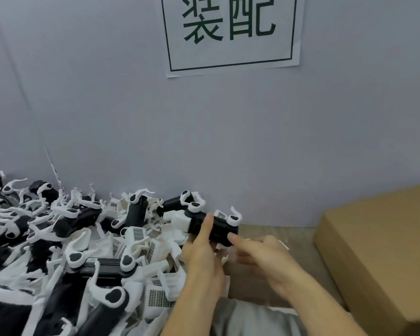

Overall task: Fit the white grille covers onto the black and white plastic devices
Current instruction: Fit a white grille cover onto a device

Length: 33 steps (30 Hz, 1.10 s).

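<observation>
Head view showed the person's left hand gripping a black and white plastic device held up above the desk, its fingers curled over the black body from the near side. The right hand sat just beside it, with its index finger stretched out and touching the device's right end; the rest of that hand was blurred, so whether it held anything could not be told. A white grille cover showed at the top of the held device, between its two white end caps, though whether it was fully seated was unclear. To the left lay a large heap of devices, black bodies and curved white arms tangled together, with loose white grille covers scattered among them near the left wrist. A brown cardboard box stood at the right, well apart from the heap. On the grey wall behind hung a white paper sign with green characters inside a green border.
</observation>
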Available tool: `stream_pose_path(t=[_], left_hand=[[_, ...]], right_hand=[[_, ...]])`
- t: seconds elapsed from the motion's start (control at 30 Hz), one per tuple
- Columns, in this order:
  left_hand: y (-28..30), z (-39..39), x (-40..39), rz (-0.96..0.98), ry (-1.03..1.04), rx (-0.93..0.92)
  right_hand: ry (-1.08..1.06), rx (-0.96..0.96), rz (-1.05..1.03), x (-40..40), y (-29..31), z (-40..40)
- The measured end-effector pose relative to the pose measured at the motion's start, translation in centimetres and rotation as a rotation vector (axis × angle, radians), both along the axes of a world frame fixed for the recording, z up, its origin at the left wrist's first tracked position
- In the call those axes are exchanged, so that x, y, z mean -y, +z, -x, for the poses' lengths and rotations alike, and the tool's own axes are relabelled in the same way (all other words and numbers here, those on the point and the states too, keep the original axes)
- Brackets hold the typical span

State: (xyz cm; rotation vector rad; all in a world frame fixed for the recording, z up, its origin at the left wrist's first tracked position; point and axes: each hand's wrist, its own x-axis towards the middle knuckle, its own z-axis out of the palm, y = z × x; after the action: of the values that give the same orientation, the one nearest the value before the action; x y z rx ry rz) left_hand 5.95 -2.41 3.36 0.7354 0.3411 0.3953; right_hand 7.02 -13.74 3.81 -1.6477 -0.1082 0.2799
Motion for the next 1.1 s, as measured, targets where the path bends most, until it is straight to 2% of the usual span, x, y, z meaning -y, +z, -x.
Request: stream_pose_path(t=[0.1,0.17,0.23,0.33,0.47,0.63,0.73,0.8,0.87,1.0,1.1], left_hand=[[-0.7,-0.2,-0.4,-0.156,0.206,-0.115],[-1.0,-0.1,-0.3,-0.265,0.252,-0.123],[-1.2,-0.1,-0.1,-0.353,0.231,-0.086],[-1.0,0.3,0.8,-0.501,0.134,0.016],[-0.9,0.5,1.7,-0.694,0.087,0.074],[-1.1,0.4,1.8,-0.622,0.078,0.027],[-1.0,0.4,1.4,-0.623,0.086,0.031],[-1.1,0.3,1.2,-0.653,0.086,0.035],[-1.3,0.3,1.0,-0.784,0.07,0.048],[-1.9,0.9,1.9,-1.233,-0.055,0.183],[-2.3,1.1,2.4,-1.428,-0.155,0.268]], right_hand=[[-0.145,0.373,0.329,0.2,-0.7,0.1],[-0.055,0.641,0.444,-0.3,-1.1,0.3],[0.023,0.723,0.512,-0.6,-1.4,0.4],[-0.031,0.655,0.527,-0.5,-1.5,0.4],[-0.155,0.584,0.423,0.3,-2.1,-0.2],[-0.149,0.638,0.383,0.1,-2.1,-0.3],[-0.006,0.57,0.358,0.1,-2.3,-0.2],[0.106,0.517,0.22,0.3,-2.4,-0.1],[0.07,0.454,0.067,0.3,-2.1,-0.1],[-0.174,0.392,-0.219,0.4,-1.2,-0.8],[-0.416,0.371,-0.178,0.8,-0.9,-0.9]])
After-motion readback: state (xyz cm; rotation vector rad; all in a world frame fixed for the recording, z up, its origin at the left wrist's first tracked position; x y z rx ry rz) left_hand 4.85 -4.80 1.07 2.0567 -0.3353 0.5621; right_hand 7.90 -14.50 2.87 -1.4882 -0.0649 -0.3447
